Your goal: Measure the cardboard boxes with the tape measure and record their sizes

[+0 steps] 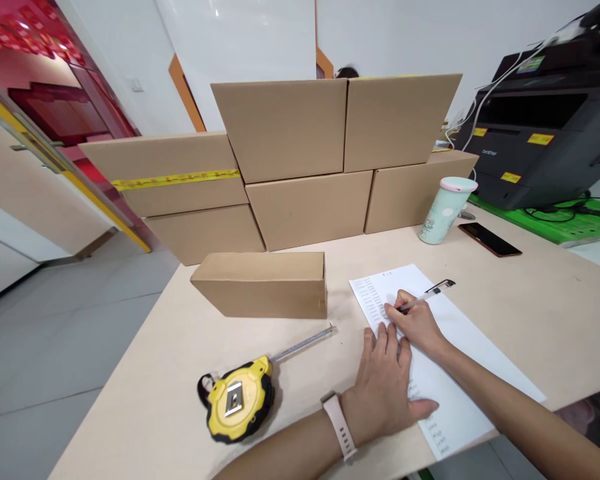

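Note:
My right hand (417, 323) is closed around a pen (433, 291), its tip low over a white paper sheet (465, 363) that carries columns of small handwriting. Flat across the sheet's left edge lies my left hand (385, 387), fingers spread, a pale band on the wrist. To its left rests a yellow and black tape measure (241, 400), with a short length of blade (303, 343) drawn out. Behind the tape stands a small closed cardboard box (265, 287). The pen's tip is hidden by my fingers.
Several larger cardboard boxes (307, 210) form a stacked wall at the table's back. A mint tumbler (445, 212) and a dark phone (490, 240) sit at the right, near a black printer (540, 133) on a green base (555, 223). The table's left edge (125, 360) borders the floor.

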The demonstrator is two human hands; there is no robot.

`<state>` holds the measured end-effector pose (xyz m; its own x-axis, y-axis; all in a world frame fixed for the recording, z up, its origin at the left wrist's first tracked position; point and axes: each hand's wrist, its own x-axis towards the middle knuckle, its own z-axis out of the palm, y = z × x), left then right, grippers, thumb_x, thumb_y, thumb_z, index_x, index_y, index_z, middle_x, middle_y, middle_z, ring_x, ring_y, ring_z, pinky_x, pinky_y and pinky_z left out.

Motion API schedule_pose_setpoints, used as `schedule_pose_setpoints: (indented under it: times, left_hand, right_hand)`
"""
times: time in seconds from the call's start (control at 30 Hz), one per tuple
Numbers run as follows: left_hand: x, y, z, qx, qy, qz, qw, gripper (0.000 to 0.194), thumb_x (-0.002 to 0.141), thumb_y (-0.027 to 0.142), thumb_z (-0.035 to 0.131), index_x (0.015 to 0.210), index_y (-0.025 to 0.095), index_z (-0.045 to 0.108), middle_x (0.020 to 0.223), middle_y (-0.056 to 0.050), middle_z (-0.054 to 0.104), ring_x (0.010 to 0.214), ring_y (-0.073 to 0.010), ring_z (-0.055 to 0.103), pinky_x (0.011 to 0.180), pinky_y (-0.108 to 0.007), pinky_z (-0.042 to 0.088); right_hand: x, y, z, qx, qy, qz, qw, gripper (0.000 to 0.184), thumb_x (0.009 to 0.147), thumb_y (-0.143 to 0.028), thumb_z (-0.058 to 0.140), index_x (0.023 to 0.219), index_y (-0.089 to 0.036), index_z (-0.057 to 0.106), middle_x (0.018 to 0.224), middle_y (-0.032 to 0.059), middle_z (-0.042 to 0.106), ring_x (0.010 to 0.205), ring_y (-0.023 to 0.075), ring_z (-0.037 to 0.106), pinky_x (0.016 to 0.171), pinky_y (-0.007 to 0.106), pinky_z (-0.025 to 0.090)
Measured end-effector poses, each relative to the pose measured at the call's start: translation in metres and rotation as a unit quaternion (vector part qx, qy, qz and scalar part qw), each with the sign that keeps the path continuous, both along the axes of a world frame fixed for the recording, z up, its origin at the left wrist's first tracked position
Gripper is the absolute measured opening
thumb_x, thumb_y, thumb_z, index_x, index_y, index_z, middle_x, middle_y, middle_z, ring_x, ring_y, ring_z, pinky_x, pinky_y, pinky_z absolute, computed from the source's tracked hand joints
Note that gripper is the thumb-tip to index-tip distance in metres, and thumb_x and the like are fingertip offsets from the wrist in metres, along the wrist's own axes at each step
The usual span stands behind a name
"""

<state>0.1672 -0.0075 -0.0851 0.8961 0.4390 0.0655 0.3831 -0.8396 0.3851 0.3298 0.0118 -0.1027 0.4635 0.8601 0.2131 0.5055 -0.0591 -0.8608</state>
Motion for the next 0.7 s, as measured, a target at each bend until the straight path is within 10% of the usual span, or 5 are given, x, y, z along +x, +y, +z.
schedule_pose_setpoints:
  times: [0.7]
  left_hand:
    - [-0.0007,-0.0015,0.0035,0.004,0.008,0.000,1.000,0.099,0.083,0.077,0.033,0.143,-0.002,0.035,0.150,-0.032,0.031,0.141,-0.0456,0.024,0.116,-0.062,0.015]
  right_hand:
    - [0.0003,0.0016,-0.0011,0.008,-0.003,-0.010,1.000,0.027,0.067,-0.026,0.057,0.053,-0.025,0.034,0.047,-0.0078,0.035,0.046,0.0102,0.033,0.045,0.024,0.026]
